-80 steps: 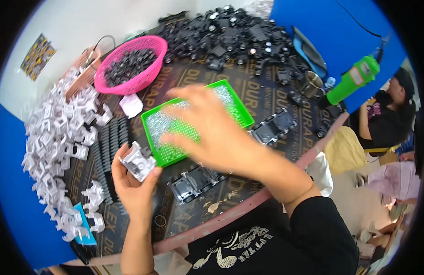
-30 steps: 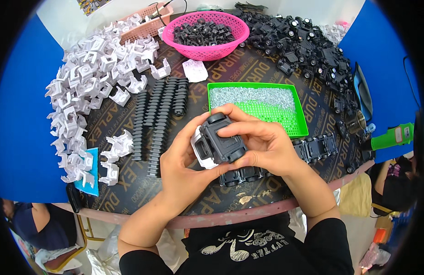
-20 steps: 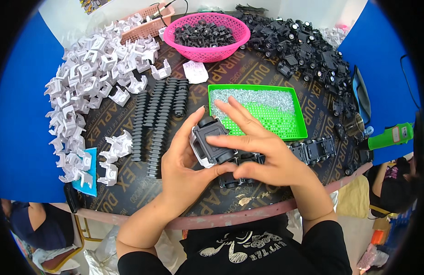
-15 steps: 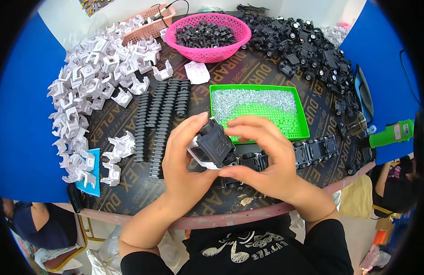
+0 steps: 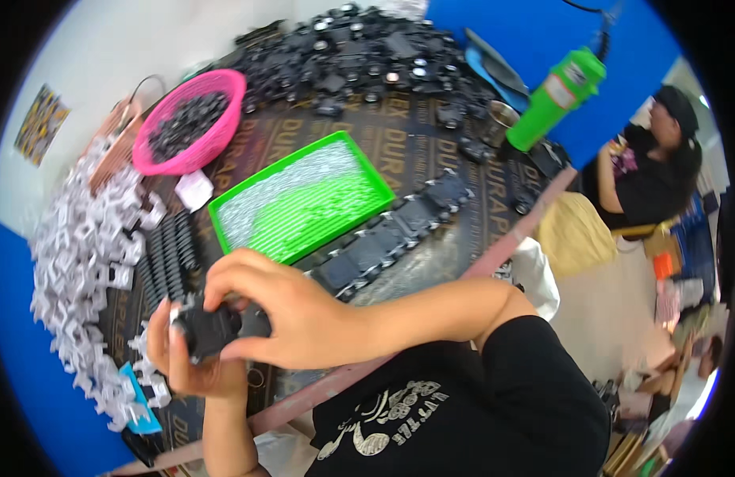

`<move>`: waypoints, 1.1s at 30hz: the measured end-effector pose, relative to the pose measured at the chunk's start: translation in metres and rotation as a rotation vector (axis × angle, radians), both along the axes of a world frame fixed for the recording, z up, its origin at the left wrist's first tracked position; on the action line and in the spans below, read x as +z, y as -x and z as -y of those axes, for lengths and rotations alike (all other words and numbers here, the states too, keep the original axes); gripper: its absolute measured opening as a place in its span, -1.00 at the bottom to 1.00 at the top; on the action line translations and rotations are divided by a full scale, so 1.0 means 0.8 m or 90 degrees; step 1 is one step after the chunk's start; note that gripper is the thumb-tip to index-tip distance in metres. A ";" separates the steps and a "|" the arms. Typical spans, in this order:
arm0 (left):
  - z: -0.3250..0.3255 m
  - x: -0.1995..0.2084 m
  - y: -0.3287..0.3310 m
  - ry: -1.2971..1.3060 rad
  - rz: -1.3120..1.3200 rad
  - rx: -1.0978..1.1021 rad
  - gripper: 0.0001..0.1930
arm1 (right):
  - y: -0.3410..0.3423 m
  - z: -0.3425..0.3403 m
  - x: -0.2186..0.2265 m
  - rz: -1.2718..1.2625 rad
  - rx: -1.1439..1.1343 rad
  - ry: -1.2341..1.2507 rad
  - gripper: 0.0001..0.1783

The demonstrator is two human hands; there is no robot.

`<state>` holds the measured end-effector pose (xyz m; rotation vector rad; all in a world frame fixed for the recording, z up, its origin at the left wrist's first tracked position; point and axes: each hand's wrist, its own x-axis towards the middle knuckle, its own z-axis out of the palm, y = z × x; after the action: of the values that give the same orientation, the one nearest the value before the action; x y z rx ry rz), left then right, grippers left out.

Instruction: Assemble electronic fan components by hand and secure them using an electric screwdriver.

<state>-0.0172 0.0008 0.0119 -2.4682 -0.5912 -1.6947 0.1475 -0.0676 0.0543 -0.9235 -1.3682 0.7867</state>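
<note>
My left hand (image 5: 194, 372) and my right hand (image 5: 292, 310) hold a small blocky black plastic part (image 5: 207, 331) between them, at the lower left of the view. Some white shows at the part's left edge. Left fingers wrap its near and left sides, while right thumb and fingers pinch it from the right. Motion blur hides its detail. To the right of my hands runs a row of joined-looking black parts (image 5: 375, 248) with silvery bits at their edges. Behind them sits a green tray (image 5: 381, 179) with small silvery screws (image 5: 304, 175).
White plastic brackets (image 5: 77, 262) are heaped left, beside stacked black pieces (image 5: 167, 258). A pink basket (image 5: 237, 95) holds small black parts. More black parts (image 5: 359, 56) pile at the back. A green power screwdriver (image 5: 554, 99) stands right, near a metal cup (image 5: 501, 123). Another person (image 5: 653, 167) sits beyond.
The view has swung to the right, so table things appear turned and shifted left. My hands still hold the part, now at the lower left and blurred.
</note>
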 end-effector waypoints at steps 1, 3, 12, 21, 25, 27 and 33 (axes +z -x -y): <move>0.006 -0.004 -0.008 0.019 0.055 0.005 -0.36 | -0.003 0.000 0.000 0.002 -0.019 -0.005 -0.74; 0.012 0.002 -0.021 0.043 0.024 0.010 -0.25 | -0.011 0.005 -0.002 0.030 0.008 -0.104 -0.76; 0.040 0.042 -0.010 0.423 -0.078 0.043 -0.05 | -0.225 0.073 0.003 0.638 -0.723 0.100 -0.74; 0.111 -0.002 -0.001 0.859 0.016 -0.025 0.25 | -0.285 0.111 -0.045 0.616 -0.624 0.346 -0.82; 0.122 -0.019 -0.021 0.863 0.056 0.014 0.16 | -0.287 0.117 -0.049 0.637 -0.562 0.305 -0.78; 0.125 -0.023 -0.023 0.859 0.070 0.038 0.13 | -0.284 0.122 -0.043 0.562 -0.526 0.330 -0.75; 0.120 -0.020 0.007 0.817 0.078 0.184 0.09 | -0.222 0.123 -0.038 0.574 -0.442 0.287 -0.70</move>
<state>-0.0226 -0.0951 -0.0042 -2.5809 -2.5262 -1.5406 0.3250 -0.1656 0.0239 -2.1338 -1.4552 0.0971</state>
